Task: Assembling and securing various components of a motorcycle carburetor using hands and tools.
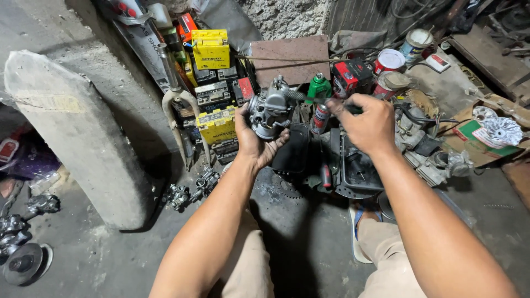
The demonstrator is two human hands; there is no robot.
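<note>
Left hand (pixel 255 142) round grey carburetor (pixel 270 110)

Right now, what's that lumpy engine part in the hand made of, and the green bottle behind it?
The carburetor in the left hand looks like cast metal: dull grey with a slight shine. The green bottle is probably plastic, being smooth and evenly coloured.

Yellow rectangular box (pixel 210 48) atop stack by back wall; second yellow box (pixel 217 124) lower in stack. Red-and-black carton (pixel 353 75) right of green plastic bottle (pixel 318 86). Red-and-white labelled spray can (pixel 320 117) below bottle. Green-and-white flat pack (pixel 476 134) far right.
</note>
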